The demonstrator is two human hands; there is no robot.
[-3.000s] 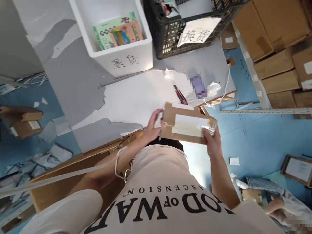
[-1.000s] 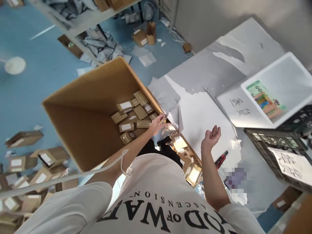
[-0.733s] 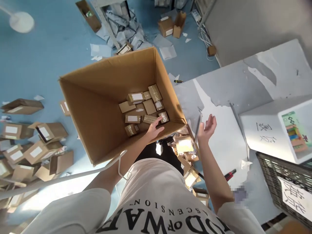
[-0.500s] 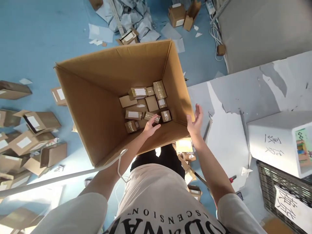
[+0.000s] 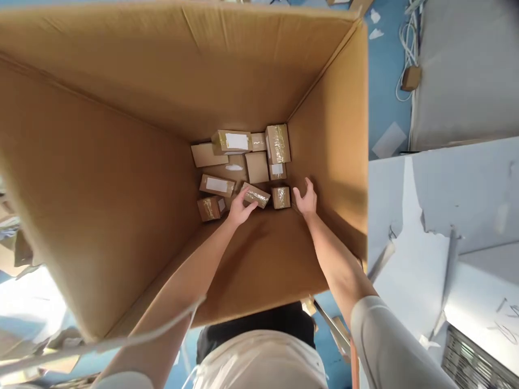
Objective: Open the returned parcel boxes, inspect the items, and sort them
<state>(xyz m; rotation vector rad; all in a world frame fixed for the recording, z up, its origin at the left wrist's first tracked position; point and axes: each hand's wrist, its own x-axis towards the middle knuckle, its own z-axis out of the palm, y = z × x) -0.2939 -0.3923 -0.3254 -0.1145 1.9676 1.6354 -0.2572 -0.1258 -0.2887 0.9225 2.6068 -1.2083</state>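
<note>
Oblong brown cardboard parcel (image 5: 259,196) sealed with shiny tape: lies slantwise at the bottom of a large, deep brown cardboard box (image 5: 121,189), partly under the left hand (image 5: 240,209), spread wide; cannot tell whether touching. Right hand (image 5: 306,202), also spread: hangs between a small, squarish, taped brown carton (image 5: 281,198) and the box's right wall (image 5: 340,129).

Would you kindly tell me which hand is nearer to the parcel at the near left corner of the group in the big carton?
Left: the left hand is to the right of that parcel, while the right hand is farther right, by the carton's side wall.
</note>
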